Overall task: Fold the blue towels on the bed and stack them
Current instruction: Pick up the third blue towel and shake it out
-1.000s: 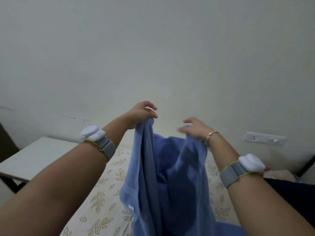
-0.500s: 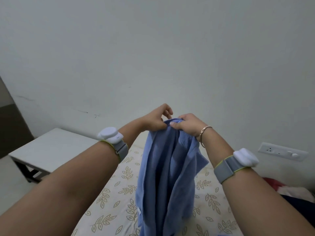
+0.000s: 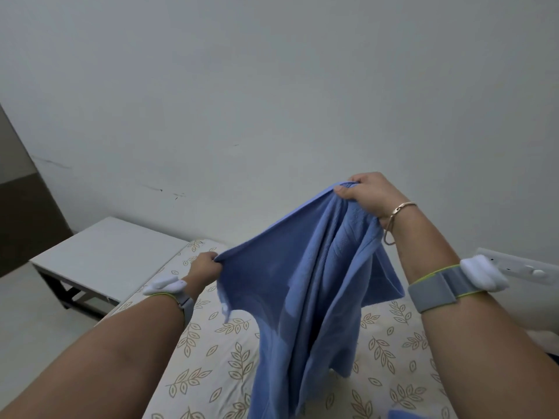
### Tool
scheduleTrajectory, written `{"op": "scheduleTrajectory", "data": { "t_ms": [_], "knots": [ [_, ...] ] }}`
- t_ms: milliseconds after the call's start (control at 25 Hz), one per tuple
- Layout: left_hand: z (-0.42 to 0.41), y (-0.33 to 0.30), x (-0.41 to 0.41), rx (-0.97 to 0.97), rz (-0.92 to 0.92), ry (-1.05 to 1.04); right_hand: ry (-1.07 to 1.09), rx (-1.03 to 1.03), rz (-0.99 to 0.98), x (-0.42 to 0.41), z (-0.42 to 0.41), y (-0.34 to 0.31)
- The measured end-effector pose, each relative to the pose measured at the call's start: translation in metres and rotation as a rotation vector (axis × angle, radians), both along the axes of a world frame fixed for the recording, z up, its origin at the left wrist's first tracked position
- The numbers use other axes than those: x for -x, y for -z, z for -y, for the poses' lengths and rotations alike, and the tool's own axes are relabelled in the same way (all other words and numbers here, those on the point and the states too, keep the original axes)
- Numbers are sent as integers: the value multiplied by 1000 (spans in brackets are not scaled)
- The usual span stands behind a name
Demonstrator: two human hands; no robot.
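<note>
Spreading blue towel (image 3: 305,297) above bed (image 3: 217,352): right hand (image 3: 367,193) pinches high corner, left hand (image 3: 205,267) grips low edge. Level both corners, pull taut before folding.

No readable text anywhere.

Nothing legible on the blue towel (image 3: 305,285), though a small pale tag at its edge toward 8 o'clock is too blurred to read; no marking made out on the wrist bands or on the switch plate (image 3: 526,269) at 3 o'clock; only a leaf print, no lettering, on the bed sheet (image 3: 211,373).
</note>
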State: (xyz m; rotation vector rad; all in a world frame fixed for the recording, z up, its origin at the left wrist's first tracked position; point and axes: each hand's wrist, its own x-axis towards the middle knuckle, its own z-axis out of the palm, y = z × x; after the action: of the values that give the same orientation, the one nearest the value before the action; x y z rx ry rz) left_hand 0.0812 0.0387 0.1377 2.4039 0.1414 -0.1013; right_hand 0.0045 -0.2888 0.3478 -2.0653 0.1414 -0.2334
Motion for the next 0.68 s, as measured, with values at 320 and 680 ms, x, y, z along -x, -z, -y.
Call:
{"op": "scheduleTrajectory", "data": {
  "t_ms": [320,680],
  "knots": [
    [-3,-19,2,445,-291,2,282,-213,101,-24,20,9],
    [51,-131,2,788,-491,550,271,-200,-46,-56,22,20]
  ]
}}
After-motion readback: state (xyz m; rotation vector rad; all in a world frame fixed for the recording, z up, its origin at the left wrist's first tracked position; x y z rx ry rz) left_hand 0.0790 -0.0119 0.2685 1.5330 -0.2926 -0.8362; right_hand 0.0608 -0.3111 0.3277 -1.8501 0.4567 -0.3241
